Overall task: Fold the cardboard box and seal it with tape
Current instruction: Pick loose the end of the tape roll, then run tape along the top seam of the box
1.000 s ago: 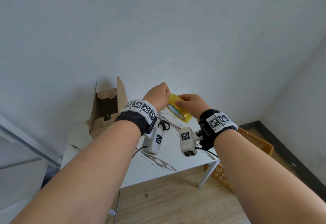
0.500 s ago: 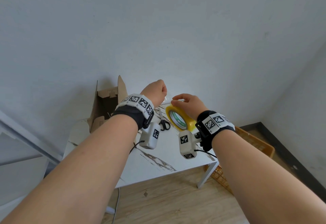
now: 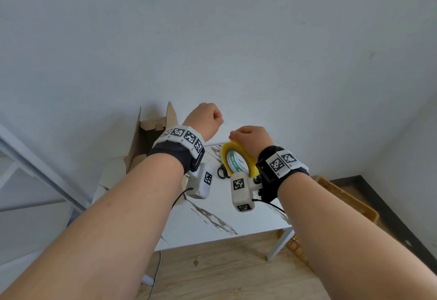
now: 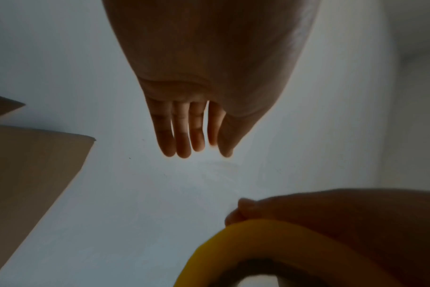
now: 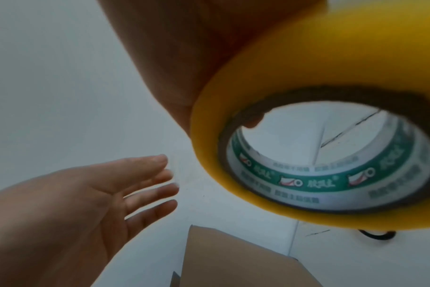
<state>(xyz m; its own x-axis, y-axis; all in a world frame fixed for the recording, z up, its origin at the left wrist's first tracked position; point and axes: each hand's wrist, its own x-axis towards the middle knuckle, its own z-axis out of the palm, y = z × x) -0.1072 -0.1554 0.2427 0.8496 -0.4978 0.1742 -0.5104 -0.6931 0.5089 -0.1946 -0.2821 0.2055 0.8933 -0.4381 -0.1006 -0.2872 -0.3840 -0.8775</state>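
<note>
My right hand (image 3: 248,137) grips a yellow tape roll (image 3: 238,158) by its upper rim and holds it upright above the table. The right wrist view looks through the roll's (image 5: 307,97) green-and-white core. To the left of the roll and apart from it is my left hand (image 3: 208,120). Both wrist views show the left hand's fingers (image 5: 147,184) straight and holding nothing. The brown cardboard box (image 3: 151,143) stands at the table's far left against the wall, its top flaps open and upright.
Black-handled scissors (image 3: 221,172) lie on the white marbled table (image 3: 224,207) below the roll. A woven basket (image 3: 343,202) sits on the wooden floor to the right of the table. A grey wall stands close behind.
My hands were together on the roll and have drawn apart. The left hand has let go and moved up and left. The right hand has lowered the roll and turned it upright.
</note>
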